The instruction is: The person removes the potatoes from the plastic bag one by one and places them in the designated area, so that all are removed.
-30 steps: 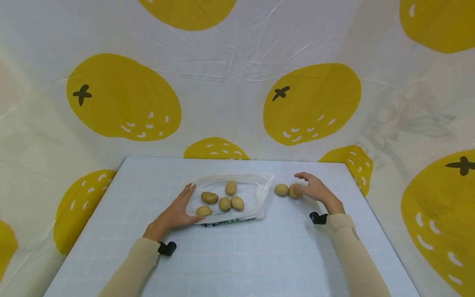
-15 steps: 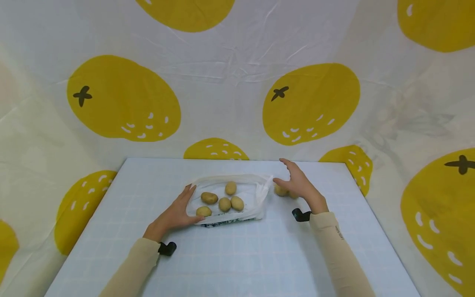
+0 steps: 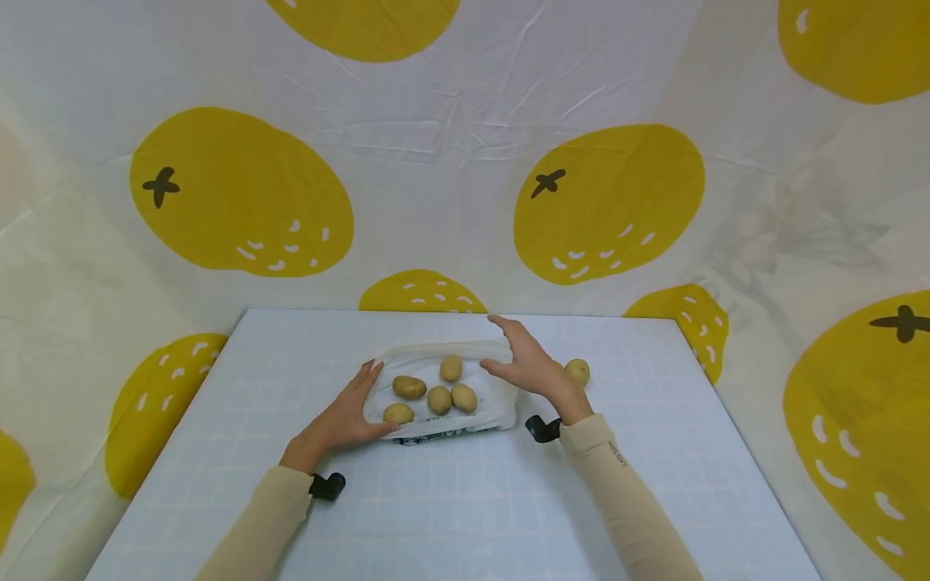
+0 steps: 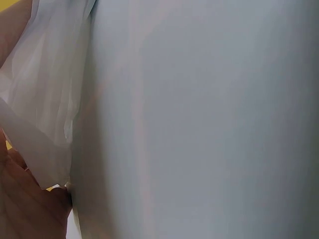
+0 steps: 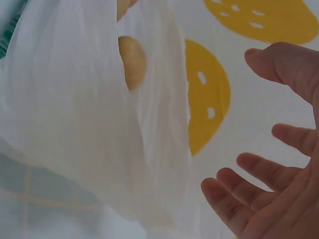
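A white plastic bag [image 3: 492, 413] with green print along its near side lies on the table, its mouth spread wide. Several potatoes [image 3: 409, 387] sit inside it. My left hand [image 3: 347, 415] rests against the bag's left end, fingers along the rim and thumb across the near edge; in the left wrist view white plastic [image 4: 45, 89] crosses part of that hand. Over the bag's right end hovers my right hand [image 3: 530, 363], thumb and fingers spread with nothing between them. The right wrist view shows its fingers [image 5: 249, 191] apart from the plastic, a potato [image 5: 132, 62] showing behind it.
Right of the bag lies a loose potato [image 3: 577, 372]; another beside it is mostly hidden behind the right wrist. A pale checked cloth covers the table [image 3: 465, 508]. A white curtain [image 3: 436, 202] with yellow fruit prints hangs behind and at both sides.
My right hand has moved left from the two loose potatoes to above the bag's right end, staying spread. The left hand, the bag and the potatoes stay where they were.
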`<state>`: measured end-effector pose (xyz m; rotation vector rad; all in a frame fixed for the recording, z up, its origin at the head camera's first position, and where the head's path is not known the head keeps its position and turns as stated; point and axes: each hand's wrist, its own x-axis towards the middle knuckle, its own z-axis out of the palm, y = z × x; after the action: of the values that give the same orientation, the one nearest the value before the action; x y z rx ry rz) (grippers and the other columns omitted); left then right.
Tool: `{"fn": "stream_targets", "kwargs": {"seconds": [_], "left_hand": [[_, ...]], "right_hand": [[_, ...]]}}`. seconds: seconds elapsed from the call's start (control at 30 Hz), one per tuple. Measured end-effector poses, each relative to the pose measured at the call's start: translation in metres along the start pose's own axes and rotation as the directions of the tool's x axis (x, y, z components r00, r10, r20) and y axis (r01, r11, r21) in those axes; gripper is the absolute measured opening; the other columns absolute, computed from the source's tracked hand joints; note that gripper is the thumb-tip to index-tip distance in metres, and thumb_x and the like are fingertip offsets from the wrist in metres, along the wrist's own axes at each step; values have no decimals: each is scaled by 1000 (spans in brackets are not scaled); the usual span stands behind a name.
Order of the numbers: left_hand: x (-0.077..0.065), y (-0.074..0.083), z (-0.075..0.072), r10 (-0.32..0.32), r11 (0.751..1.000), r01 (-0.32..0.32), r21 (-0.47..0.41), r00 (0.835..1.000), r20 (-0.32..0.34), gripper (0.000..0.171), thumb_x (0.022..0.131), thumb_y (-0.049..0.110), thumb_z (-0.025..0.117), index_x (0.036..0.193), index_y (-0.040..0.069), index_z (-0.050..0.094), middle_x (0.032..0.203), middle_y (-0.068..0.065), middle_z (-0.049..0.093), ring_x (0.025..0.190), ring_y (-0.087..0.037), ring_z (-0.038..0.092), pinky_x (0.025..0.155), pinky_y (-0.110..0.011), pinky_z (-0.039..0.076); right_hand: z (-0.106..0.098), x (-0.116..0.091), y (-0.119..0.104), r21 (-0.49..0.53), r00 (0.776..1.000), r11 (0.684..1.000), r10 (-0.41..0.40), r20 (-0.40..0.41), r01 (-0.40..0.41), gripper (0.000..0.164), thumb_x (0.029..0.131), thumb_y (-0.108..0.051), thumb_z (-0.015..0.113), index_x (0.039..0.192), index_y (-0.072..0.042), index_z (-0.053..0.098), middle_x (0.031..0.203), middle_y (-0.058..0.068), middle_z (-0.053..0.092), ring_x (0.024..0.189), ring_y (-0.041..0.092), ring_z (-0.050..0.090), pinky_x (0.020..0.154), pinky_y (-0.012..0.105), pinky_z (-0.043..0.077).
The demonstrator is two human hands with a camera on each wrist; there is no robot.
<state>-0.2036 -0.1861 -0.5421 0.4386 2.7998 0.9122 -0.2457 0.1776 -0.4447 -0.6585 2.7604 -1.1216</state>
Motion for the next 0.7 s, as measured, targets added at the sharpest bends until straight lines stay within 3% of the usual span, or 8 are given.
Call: {"fn": "stream_targets", "kwargs": {"seconds": [0.33,0.6,0.7], "left_hand": [[0,0,1,5,1000,-5,-24,1000,-13,120,76,67,80,166,18,18,173,-18,7,156,-47,18,116,-72,29],[-1,2,-3,87,996,-86,11,991,-101,115,76,63,84,163,12,29,170,-19,22,153,-46,27,116,-69,31],[-1,3,-2,96,995,-101,-26,986,-138,113,75,59,86,162,10,33,169,-20,25,153,-47,28,116,-69,31]], "right_hand": [[27,8,-10,49,995,999,-13,104,8,81,97,-32,72,162,-13,29,164,16,35,144,40,43,113,54,44],[37,10,-10,105,988,994,-22,152,6,80,98,-34,71,161,-9,30,163,20,35,142,46,44,111,54,46],[39,9,-8,130,987,991,-16,158,-5,80,98,-33,71,161,-8,30,164,18,35,142,46,44,112,54,46]]}}
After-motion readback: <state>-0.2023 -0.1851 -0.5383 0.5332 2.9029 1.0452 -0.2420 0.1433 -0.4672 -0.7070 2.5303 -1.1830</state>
